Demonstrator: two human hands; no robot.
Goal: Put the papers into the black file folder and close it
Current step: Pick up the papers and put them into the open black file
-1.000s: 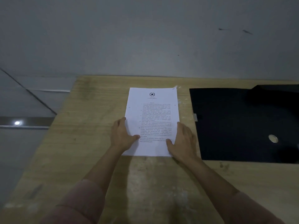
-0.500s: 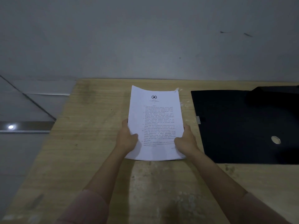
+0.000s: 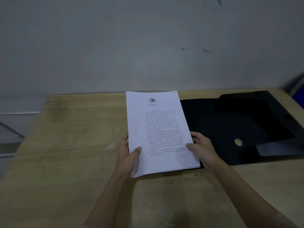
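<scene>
A stack of white printed papers point(image 3: 158, 129) with a star emblem at the top is held up off the table, tilted towards me. My left hand point(image 3: 129, 155) grips its lower left edge, thumb on the front. My right hand point(image 3: 201, 149) grips the lower right edge. The black file folder point(image 3: 238, 125) lies open and flat on the table to the right, with a round metal snap point(image 3: 238, 142) on it and a flap at its far right. The papers' right edge overlaps the folder's left edge.
The wooden table point(image 3: 74, 162) runs up to a grey wall point(image 3: 148, 46) at the back. Its left edge drops off to a tiled floor point(image 3: 9, 129). A pale sheet or flap point(image 3: 278, 148) shows at the folder's lower right.
Both hands closed on the papers, lifted them off the table and carried them to the right, so their edge now overlaps the folder. My view has turned to the right.
</scene>
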